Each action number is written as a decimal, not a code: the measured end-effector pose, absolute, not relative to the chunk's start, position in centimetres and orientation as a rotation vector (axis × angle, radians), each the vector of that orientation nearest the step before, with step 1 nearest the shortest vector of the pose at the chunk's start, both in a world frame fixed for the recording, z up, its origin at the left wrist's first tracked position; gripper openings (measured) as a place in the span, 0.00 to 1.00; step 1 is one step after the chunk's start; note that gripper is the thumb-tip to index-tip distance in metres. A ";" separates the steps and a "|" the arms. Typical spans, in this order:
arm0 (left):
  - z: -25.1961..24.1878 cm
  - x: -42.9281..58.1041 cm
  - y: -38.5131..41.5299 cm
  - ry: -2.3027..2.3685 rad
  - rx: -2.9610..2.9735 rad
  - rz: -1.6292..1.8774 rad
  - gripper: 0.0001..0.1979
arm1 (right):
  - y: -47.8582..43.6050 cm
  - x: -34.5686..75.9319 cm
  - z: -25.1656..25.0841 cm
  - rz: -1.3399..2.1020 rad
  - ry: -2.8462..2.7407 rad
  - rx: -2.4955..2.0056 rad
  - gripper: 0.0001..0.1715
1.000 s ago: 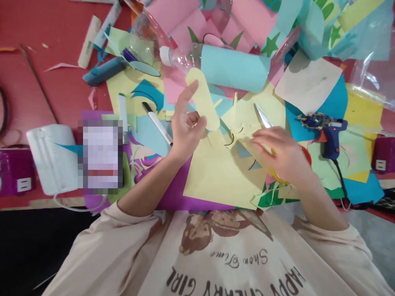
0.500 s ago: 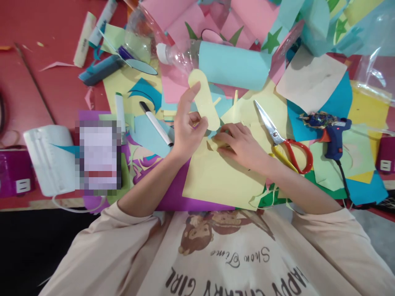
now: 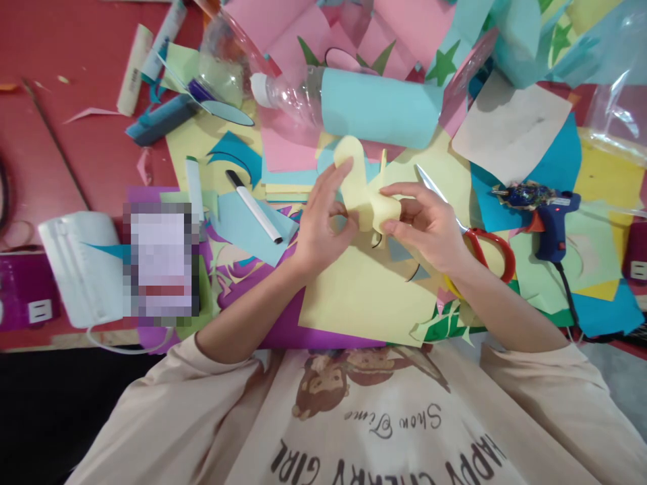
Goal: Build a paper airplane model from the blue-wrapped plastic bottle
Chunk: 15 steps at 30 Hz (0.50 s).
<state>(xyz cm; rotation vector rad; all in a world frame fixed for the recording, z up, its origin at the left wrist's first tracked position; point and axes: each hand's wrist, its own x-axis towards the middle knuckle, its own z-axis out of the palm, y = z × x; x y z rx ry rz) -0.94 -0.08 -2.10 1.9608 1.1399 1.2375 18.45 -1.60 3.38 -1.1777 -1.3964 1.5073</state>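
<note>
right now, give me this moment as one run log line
left hand: holding long yellow cutout | right hand: holding second yellow cutout | nearby: scissors, black-capped marker, glue gun, blue-wrapped bottle

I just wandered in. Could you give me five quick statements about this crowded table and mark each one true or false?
1. The left hand holds a rounded yellow paper strip. True.

2. The right hand grips the scissors. False: it holds a curved yellow paper piece; the scissors lie on the table, partly hidden.

3. The blue-wrapped bottle lies on its side. True.

4. The bottle has no cap on. False: a white cap is on its neck.

5. The black-capped marker is standing upright. False: the marker lies flat.
</note>
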 end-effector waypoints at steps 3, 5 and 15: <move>-1.9 -0.6 -0.6 1.111 2.042 1.187 0.27 | -1.6 18.5 3.3 1.572 -1.311 -1.134 0.25; -2.0 -0.6 -0.7 1.094 2.074 1.195 0.27 | -1.6 18.6 3.2 1.551 -1.297 -1.093 0.17; -1.8 -0.9 -0.6 1.055 2.016 1.172 0.26 | -1.1 18.8 2.9 1.648 -1.181 -1.057 0.02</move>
